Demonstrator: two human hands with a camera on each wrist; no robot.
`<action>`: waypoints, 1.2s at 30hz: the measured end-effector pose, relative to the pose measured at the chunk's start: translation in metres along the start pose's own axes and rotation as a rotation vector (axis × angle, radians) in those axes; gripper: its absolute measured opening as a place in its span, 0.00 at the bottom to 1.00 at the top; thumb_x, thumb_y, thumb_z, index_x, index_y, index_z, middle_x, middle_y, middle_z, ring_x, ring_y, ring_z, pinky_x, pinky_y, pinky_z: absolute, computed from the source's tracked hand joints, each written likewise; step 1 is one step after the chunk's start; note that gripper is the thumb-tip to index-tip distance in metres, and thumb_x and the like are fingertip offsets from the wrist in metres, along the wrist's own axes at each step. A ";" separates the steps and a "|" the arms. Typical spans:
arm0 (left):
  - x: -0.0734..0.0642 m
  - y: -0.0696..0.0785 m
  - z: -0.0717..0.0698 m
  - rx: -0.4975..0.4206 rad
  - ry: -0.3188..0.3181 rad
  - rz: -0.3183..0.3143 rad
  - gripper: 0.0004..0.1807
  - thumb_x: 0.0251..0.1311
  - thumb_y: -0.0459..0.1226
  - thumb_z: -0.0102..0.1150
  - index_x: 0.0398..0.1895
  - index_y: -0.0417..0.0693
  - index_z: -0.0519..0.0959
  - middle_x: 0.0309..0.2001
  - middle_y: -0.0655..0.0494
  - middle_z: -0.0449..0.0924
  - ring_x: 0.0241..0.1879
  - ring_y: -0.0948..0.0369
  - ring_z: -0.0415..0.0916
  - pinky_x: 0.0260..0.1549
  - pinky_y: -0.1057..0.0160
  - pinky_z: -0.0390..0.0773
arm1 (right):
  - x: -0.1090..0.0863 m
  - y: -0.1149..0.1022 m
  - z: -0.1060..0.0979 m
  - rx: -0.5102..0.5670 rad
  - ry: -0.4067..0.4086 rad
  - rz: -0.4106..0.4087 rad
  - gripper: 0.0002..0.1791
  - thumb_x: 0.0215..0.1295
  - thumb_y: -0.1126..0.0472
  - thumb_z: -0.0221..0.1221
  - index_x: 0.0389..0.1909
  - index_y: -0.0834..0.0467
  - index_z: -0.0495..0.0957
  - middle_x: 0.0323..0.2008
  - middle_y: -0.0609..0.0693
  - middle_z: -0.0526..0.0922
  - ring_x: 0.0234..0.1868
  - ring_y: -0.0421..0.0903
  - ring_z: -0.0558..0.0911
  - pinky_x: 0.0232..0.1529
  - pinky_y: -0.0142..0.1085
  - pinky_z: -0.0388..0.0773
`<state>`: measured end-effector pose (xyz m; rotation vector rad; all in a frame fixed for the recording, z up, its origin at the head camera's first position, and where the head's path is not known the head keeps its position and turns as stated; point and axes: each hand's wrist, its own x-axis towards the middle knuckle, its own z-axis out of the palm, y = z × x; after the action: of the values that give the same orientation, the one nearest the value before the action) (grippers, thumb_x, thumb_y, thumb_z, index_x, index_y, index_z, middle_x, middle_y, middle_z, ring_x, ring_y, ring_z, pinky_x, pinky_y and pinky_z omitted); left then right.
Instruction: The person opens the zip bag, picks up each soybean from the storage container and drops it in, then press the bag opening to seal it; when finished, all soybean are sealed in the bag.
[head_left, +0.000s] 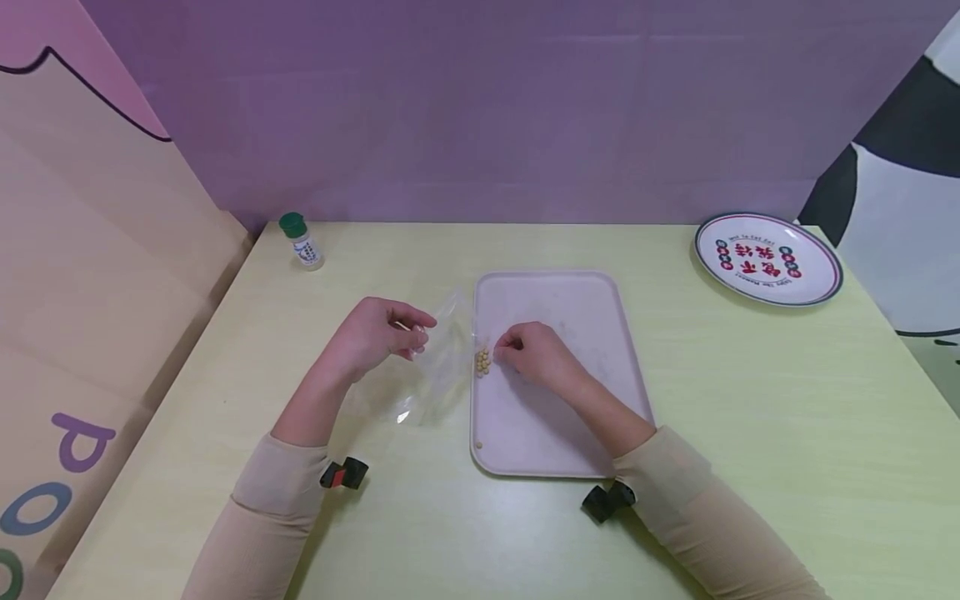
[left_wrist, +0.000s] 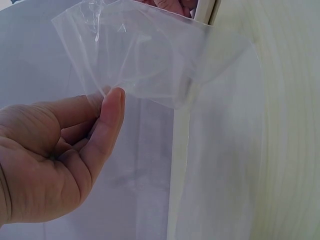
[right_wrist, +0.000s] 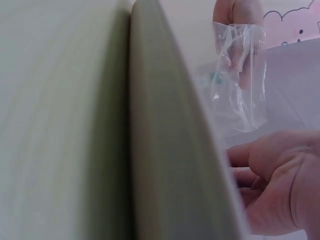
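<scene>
My left hand [head_left: 386, 332] pinches a clear plastic bag [head_left: 442, 367] between thumb and fingers. The bag [left_wrist: 145, 55] spreads from the fingertips in the left wrist view. It reaches toward the left edge of a pale rectangular tray [head_left: 555, 292]. Over the tray's left side is my right hand [head_left: 536, 357], its fingers bent and fingertips drawn together. Beside those fingertips lies a small cluster of round yellowish beans [head_left: 482, 362]. A single bean [head_left: 478, 445] lies near the tray's lower left corner. The tray wall [right_wrist: 170, 125] hides the right fingertips in the right wrist view.
A small bottle with a green cap [head_left: 302, 242] stands at the table's back left. An oval plate with red lettering [head_left: 768, 259] is at the back right. A purple backdrop [head_left: 480, 108] rises behind the table [head_left: 772, 433].
</scene>
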<state>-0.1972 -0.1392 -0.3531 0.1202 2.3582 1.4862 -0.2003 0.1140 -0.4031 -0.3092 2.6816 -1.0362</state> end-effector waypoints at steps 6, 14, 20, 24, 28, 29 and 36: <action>0.001 0.000 0.001 0.018 -0.010 0.002 0.15 0.64 0.29 0.65 0.54 0.35 0.83 0.41 0.45 0.81 0.37 0.51 0.83 0.46 0.50 0.84 | 0.001 0.001 -0.003 0.043 0.001 0.010 0.08 0.71 0.65 0.60 0.42 0.64 0.85 0.29 0.51 0.81 0.32 0.46 0.77 0.36 0.36 0.75; -0.001 0.001 0.001 0.017 -0.011 -0.001 0.15 0.64 0.28 0.65 0.54 0.34 0.83 0.41 0.45 0.81 0.37 0.50 0.82 0.47 0.48 0.83 | 0.001 0.001 -0.005 0.144 0.043 -0.005 0.09 0.73 0.64 0.59 0.43 0.65 0.85 0.28 0.52 0.81 0.30 0.46 0.76 0.34 0.35 0.74; 0.000 0.000 0.002 0.015 -0.016 0.003 0.15 0.64 0.28 0.65 0.54 0.34 0.83 0.40 0.45 0.81 0.36 0.53 0.82 0.47 0.49 0.84 | 0.002 0.001 -0.007 0.241 0.100 0.007 0.10 0.73 0.62 0.59 0.45 0.64 0.84 0.32 0.53 0.82 0.30 0.45 0.77 0.33 0.34 0.76; 0.001 -0.001 0.002 0.016 -0.015 0.009 0.15 0.64 0.28 0.65 0.54 0.34 0.82 0.41 0.44 0.81 0.37 0.51 0.82 0.46 0.49 0.84 | 0.002 0.000 -0.008 0.303 0.126 0.006 0.10 0.73 0.62 0.60 0.46 0.64 0.84 0.31 0.53 0.81 0.30 0.44 0.77 0.32 0.33 0.75; 0.001 0.000 0.002 0.014 -0.010 0.003 0.15 0.64 0.28 0.65 0.54 0.34 0.83 0.41 0.44 0.81 0.38 0.50 0.82 0.47 0.48 0.83 | 0.000 -0.004 -0.009 0.371 0.130 0.014 0.11 0.73 0.61 0.60 0.46 0.64 0.84 0.30 0.55 0.80 0.30 0.45 0.76 0.31 0.32 0.74; 0.001 0.000 0.002 0.014 -0.009 0.001 0.15 0.64 0.28 0.65 0.54 0.34 0.83 0.41 0.44 0.81 0.38 0.49 0.82 0.47 0.48 0.83 | 0.000 -0.005 -0.009 0.389 0.129 0.014 0.11 0.73 0.61 0.60 0.47 0.65 0.84 0.30 0.56 0.80 0.30 0.45 0.76 0.30 0.31 0.73; 0.001 -0.001 0.003 0.024 -0.010 -0.010 0.15 0.64 0.29 0.65 0.54 0.35 0.83 0.42 0.44 0.81 0.40 0.48 0.83 0.46 0.51 0.84 | -0.003 -0.008 -0.009 0.477 0.119 -0.005 0.12 0.73 0.62 0.61 0.48 0.67 0.83 0.35 0.61 0.82 0.30 0.43 0.76 0.33 0.34 0.76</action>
<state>-0.1974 -0.1369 -0.3551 0.1218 2.3660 1.4499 -0.1997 0.1143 -0.3905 -0.1636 2.4241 -1.6896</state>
